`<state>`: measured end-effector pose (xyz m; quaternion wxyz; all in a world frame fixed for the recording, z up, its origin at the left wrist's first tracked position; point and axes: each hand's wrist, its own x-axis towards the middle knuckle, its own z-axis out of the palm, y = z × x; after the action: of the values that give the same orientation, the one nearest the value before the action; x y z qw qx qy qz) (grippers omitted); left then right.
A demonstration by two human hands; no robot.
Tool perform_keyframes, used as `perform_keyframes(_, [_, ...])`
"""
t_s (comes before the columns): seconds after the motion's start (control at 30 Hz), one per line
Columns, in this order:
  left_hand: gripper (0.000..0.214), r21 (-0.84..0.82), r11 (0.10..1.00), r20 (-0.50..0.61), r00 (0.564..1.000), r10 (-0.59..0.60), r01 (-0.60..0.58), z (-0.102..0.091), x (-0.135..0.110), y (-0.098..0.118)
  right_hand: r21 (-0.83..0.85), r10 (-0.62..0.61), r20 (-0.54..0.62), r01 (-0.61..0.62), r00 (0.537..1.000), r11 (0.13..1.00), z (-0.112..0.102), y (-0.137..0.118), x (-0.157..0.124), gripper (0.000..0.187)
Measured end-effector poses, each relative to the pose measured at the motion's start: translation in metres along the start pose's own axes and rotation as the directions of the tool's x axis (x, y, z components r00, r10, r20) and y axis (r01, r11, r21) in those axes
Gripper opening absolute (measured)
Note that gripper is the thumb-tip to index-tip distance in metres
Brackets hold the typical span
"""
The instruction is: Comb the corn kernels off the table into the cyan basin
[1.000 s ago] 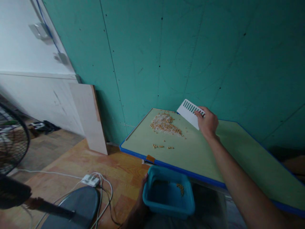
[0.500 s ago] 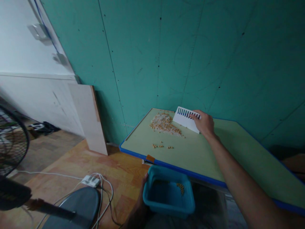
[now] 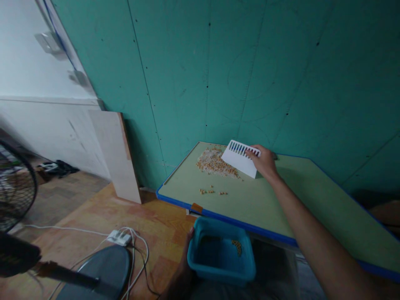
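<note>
My right hand (image 3: 264, 161) is closed on the slotted end of a white plastic scraper (image 3: 240, 161), its thumb over the slots. The scraper stands tilted at the right side of a pile of yellow beans mixed with whitish grains (image 3: 215, 162) on the pale green table. A few loose beans (image 3: 206, 191) lie in short rows nearer the front edge. Below that edge, my left hand (image 3: 187, 254) grips the left side of a blue plastic basin (image 3: 221, 273); most of its fingers are hidden. A small cluster of beans (image 3: 236, 246) sits inside the basin.
The table (image 3: 250, 204) has a blue edge and stands against a green wall (image 3: 187, 75). A fan (image 3: 15, 187) is at the left, with a round base (image 3: 96, 275). A power strip (image 3: 118, 237) with cables lies on the floor. A board (image 3: 117, 154) leans nearby.
My right hand has moved the scraper slightly left and toward me, against the edge of the pile. The left hand and the basin have stayed in place.
</note>
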<state>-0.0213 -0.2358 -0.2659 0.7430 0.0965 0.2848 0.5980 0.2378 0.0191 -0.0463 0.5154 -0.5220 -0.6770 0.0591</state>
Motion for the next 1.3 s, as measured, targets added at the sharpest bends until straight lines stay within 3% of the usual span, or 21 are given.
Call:
perform_keyframes(0.2, [0.034,-0.007,1.000,-0.004,1.000,0.018,-0.018,0.003,-0.001,0.000,0.099,0.016,0.030,-0.019,0.999,0.995,0.007,0.003,0.000,0.033])
perform_keyframes(0.83, [0.034,-0.041,0.998,-0.006,0.999,0.041,-0.041,0.018,-0.008,0.005,0.164,0.086,0.070,-0.096,0.994,0.982,0.004,-0.014,-0.003,0.035])
perform_keyframes(1.3, [0.034,-0.048,0.998,-0.007,1.000,0.030,-0.030,0.017,-0.008,0.005,0.221,0.025,0.129,-0.053,0.991,0.974,0.003,-0.030,-0.008,0.036])
